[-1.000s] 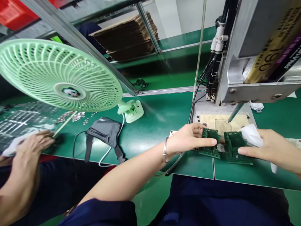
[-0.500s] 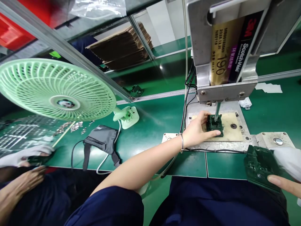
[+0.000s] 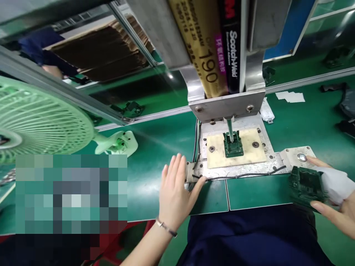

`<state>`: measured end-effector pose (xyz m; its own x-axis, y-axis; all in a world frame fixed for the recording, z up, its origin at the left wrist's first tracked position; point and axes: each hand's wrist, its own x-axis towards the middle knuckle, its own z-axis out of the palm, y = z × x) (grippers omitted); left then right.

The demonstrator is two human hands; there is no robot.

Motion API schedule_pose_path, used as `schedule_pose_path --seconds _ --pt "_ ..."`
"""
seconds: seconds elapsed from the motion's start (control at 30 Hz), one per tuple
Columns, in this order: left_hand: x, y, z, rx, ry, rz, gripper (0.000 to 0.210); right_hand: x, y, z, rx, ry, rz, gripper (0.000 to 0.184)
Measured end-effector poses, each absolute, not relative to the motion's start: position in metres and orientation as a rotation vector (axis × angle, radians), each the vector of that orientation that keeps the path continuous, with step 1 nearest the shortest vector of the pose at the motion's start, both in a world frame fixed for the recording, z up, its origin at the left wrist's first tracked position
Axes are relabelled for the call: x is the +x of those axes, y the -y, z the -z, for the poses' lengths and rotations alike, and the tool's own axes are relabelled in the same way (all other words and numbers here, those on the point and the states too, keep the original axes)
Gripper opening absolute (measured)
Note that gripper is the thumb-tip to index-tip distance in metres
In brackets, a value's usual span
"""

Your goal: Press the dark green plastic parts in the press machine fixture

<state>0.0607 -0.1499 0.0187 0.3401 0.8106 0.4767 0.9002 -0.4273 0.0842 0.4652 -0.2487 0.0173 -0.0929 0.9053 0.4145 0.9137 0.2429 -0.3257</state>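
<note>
The left hand [image 3: 174,192] has let go of the small green part [image 3: 233,145], now seated alone on the tan plate [image 3: 219,157] under the nozzle, and lies flat at the desk's [image 3: 155,155] front edge, fingers spread. The right hand [image 3: 337,201], partly cut off, pinches a second green part [image 3: 303,184] and a white cloth [image 3: 334,183] at the front right.
</note>
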Motion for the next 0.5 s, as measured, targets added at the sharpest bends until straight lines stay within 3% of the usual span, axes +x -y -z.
schedule_pose_path --seconds 0.27,0.4,0.5 --pt "0.041 0.171 0.003 -2.289 1.522 0.666 0.089 0.460 0.248 -0.020 -1.586 2.287 0.480 0.070" --pt "0.042 0.167 0.005 -2.307 1.539 0.708 0.085 0.454 0.243 -0.031 -1.566 2.394 0.678 0.055" --pt "0.044 0.166 0.006 -2.299 1.551 0.724 0.081 0.451 0.236 -0.040 -1.527 2.466 0.784 0.063"
